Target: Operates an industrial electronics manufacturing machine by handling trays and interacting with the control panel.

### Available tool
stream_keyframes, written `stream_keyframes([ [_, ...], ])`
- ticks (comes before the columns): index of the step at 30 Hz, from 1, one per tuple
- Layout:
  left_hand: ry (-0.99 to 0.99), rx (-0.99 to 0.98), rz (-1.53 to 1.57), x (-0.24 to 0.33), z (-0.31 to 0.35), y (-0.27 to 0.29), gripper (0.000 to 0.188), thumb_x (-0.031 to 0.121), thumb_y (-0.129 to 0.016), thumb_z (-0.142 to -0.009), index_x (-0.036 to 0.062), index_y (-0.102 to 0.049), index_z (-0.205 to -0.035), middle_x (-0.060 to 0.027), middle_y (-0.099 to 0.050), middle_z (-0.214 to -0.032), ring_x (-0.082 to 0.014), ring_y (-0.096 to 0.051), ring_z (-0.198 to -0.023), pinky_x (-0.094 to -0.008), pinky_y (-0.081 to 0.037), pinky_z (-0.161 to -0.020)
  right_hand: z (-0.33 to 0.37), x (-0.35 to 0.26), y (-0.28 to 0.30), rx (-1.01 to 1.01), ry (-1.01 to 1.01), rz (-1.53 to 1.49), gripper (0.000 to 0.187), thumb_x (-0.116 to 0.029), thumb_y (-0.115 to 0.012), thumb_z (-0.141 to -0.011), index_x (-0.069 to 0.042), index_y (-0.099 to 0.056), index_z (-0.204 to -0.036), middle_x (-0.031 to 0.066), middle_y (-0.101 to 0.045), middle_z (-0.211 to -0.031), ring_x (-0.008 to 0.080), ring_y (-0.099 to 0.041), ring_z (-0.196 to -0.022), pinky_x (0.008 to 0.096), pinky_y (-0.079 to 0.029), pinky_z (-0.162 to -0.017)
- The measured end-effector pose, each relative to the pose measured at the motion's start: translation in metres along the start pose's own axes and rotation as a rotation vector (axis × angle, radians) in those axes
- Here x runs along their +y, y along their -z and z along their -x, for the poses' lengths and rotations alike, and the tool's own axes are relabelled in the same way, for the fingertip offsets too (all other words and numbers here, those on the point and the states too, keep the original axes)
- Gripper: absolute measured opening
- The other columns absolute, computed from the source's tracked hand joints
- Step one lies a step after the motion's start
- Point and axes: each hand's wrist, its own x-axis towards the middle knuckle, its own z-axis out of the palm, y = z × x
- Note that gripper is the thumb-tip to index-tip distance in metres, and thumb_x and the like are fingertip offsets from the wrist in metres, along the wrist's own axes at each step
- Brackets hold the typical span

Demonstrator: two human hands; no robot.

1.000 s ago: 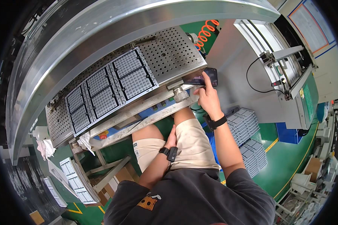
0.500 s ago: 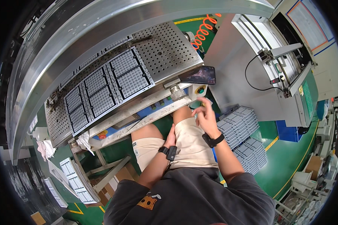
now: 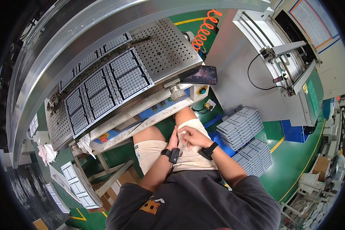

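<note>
My left hand (image 3: 173, 138) rests edge-on between my thighs, its fingers stretched along the cream shorts (image 3: 151, 151); it holds nothing I can see. Over my right thigh, beside the left hand, my right hand (image 3: 195, 137) hangs with loosely bent fingers apart, near the shorts' fabric and with nothing visible in it. Dark bands with small devices sit on both wrists. In front of me a white grid-patterned sheet with black lines (image 3: 129, 73) lies on a perforated metal plate (image 3: 172, 42), away from both hands.
A phone (image 3: 205, 75) lies at the plate's right corner, above a green button (image 3: 202, 91). Stacked grey panels (image 3: 239, 126) stand on the right by a blue crate (image 3: 294, 131). An orange coiled hose (image 3: 207, 28) hangs behind. More patterned sheets (image 3: 79, 186) are at lower left.
My right hand has come down and left, from raised near the machine's front edge to over my right thigh beside the left hand. The left hand stays put. The view has shifted slightly.
</note>
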Motion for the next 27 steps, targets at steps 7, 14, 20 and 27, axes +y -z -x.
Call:
stream_keyframes([
  [7, -0.030, 0.057, -0.040, -0.004, -0.005, 0.005, 0.080, 0.069, -0.023, -0.101, -0.0004, -0.057, -0.122, -0.0148, -0.064, -0.078, -0.0294, -0.066, -0.066, -0.0409, -0.056, -0.065, -0.004, -0.001, 0.000, 0.044, -0.054, -0.023, 0.020, -0.015, -0.054, -0.102, -0.007, -0.056, -0.121, 0.0062, -0.068, -0.075, 0.0112, -0.062, -0.052, 0.0252, -0.048, -0.047],
  [14, -0.068, 0.074, -0.071, -0.005, -0.008, 0.006, 0.077, 0.068, -0.025, -0.101, 0.0018, -0.056, -0.126, -0.0137, -0.066, -0.086, -0.0265, -0.066, -0.073, -0.0399, -0.056, -0.070, -0.004, -0.005, -0.001, 0.066, -0.051, 0.001, 0.020, -0.015, -0.053, -0.103, -0.006, -0.056, -0.120, 0.0063, -0.068, -0.075, 0.0116, -0.062, -0.051, 0.0253, -0.047, -0.046],
  [20, -0.035, 0.076, -0.073, -0.013, -0.023, 0.025, 0.077, 0.068, -0.026, -0.101, 0.0025, -0.059, -0.124, -0.0132, -0.067, -0.090, -0.0260, -0.067, -0.078, -0.0377, -0.055, -0.073, -0.007, 0.002, 0.000, 0.069, -0.035, -0.026, 0.020, -0.015, -0.052, -0.102, -0.006, -0.056, -0.120, 0.0063, -0.069, -0.075, 0.0117, -0.062, -0.052, 0.0246, -0.046, -0.045],
  [27, -0.083, 0.049, -0.024, -0.015, -0.023, 0.019, 0.077, 0.068, -0.028, -0.101, 0.0016, -0.060, -0.123, -0.0131, -0.067, -0.084, -0.0267, -0.067, -0.076, -0.0391, -0.056, -0.075, -0.009, 0.006, 0.002, 0.075, -0.030, -0.018, 0.021, -0.015, -0.052, -0.102, -0.006, -0.057, -0.121, 0.0065, -0.069, -0.075, 0.0116, -0.062, -0.052, 0.0240, -0.044, -0.043],
])
